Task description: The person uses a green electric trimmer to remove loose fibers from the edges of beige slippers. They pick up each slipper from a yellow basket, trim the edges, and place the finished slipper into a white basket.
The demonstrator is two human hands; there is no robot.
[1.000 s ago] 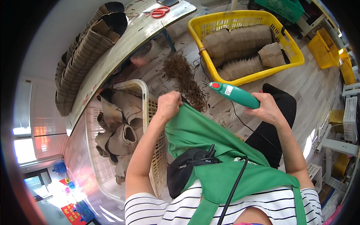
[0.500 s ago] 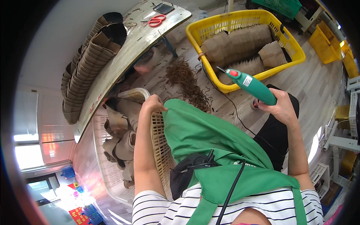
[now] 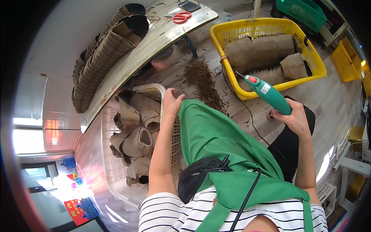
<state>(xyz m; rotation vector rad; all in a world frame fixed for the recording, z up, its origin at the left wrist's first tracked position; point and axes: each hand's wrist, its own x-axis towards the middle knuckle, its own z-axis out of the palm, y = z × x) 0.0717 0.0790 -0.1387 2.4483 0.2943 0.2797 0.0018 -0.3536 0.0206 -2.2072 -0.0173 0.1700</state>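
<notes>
- L arm [image 3: 162, 158] stretched fwd, nearly straight
- L hand [image 3: 172, 103] loosely unclenched, fingers apart
- R arm [image 3: 304, 158] fwd, slightly bent
- R hand [image 3: 296, 118] curled in grip

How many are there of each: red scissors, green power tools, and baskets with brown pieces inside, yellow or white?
Red-handled scissors: 1
Green handheld power tool: 1
Yellow basket with brown pieces: 1
White basket with brown pieces: 1
Total: 4

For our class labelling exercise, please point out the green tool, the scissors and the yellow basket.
Green tool [image 3: 273, 98], head view: middle of its body.
Scissors [image 3: 180, 17], head view: red handles.
Yellow basket [image 3: 290, 84], head view: near rim.
</notes>
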